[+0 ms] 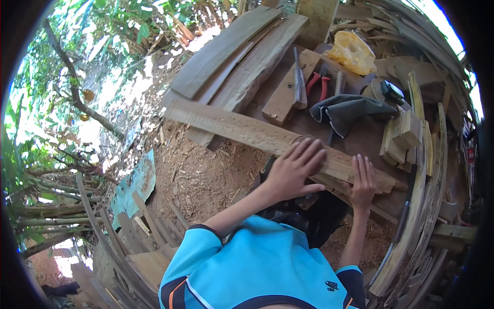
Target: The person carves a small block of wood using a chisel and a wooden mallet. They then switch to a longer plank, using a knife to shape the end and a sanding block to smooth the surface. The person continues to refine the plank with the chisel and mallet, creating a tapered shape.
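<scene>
A long rough plank lies slanting across the work surface, from the far left to the near right. Over its middle is my left hand, fingers stretched and slightly blurred, thumb pointing right; whether it touches the wood I cannot tell. My right hand rests on the plank's near edge by its right end, fingers straight and flat on top. Its thumb is hard to make out. Just beyond the plank lies a dark grey cloth.
Pliers with red handles and a chisel-like tool lie beside a wood block. Small blocks and a yellow plastic bag sit to the right. Wide boards lie far left. A long thin tool leans at right.
</scene>
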Motion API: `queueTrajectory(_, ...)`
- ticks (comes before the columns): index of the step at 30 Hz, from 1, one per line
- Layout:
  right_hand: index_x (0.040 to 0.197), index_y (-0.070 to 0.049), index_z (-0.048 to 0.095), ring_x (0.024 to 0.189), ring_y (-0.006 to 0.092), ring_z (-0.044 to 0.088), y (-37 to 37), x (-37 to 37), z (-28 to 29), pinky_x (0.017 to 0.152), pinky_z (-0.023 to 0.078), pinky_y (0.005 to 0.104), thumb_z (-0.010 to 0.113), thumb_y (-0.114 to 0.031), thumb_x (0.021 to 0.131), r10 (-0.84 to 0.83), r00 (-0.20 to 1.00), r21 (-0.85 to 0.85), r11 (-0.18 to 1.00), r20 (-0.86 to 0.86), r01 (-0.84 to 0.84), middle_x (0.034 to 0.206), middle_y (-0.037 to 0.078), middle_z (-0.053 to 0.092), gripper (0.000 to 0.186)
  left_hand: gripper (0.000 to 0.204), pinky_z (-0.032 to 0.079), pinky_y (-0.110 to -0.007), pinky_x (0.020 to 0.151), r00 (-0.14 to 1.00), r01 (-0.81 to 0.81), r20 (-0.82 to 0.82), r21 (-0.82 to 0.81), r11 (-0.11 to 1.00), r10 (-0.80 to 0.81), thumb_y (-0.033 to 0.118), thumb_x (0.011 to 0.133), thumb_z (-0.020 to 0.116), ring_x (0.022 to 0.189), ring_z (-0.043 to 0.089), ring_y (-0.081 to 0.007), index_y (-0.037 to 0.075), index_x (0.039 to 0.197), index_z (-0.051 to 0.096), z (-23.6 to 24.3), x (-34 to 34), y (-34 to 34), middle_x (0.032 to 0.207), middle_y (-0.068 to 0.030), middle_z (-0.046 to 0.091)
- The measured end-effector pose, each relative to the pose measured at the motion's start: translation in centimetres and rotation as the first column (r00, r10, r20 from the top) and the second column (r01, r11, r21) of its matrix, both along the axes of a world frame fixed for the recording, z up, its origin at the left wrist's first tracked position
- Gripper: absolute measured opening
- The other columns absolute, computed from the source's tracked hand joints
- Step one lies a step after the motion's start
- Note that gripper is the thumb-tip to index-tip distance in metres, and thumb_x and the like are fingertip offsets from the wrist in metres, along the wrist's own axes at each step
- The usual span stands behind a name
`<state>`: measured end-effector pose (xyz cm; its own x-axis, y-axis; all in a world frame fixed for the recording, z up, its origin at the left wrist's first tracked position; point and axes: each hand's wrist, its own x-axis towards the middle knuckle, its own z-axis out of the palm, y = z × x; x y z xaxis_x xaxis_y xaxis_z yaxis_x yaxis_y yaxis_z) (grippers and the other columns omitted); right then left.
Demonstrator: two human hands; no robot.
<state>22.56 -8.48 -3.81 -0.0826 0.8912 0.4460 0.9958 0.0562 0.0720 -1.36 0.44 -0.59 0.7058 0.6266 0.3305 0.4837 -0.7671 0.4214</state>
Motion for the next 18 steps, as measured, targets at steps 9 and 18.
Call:
queueTrajectory(9, 0.125, -0.004, 0.050, 0.117, 0.0347, 0.047, -0.8, -0.1, -0.8, 0.099, 0.037, 0.0465, 0.028, -0.059, 0.087, -0.041, 0.998, 0.041, 0.998, 0.041, 0.039, 0.128, 0.012, 0.049, 0.070, 0.089, 0.014, -0.039, 0.111, 0.777, -0.414, -0.373, 0.305, 0.857, 0.508, 0.057, 0.071, 0.060, 0.135, 0.019, -0.0303, 0.007, 0.138, 0.028, 0.1, -14.3, 6.7, 0.144, -0.0142, 0.026)
queueTrajectory(18, 0.124, -0.005, 0.051, 0.117, 0.0343, 0.047, -0.5, 0.2, -0.7, 0.099, 0.037, 0.0461, 0.030, -0.053, 0.090, -0.009, 0.999, 0.041, 0.999, 0.042, 0.008, 0.127, 0.012, 0.050, 0.062, 0.098, 0.020, -0.044, 0.109, 0.983, 0.183, -0.003, -0.049, 0.982, -0.184, 0.054, 0.060, 0.071, 0.132, 0.025, -0.0322, 0.010, 0.137, 0.032, -0.5, 4.3, -2.2, 0.143, -0.0137, 0.029)
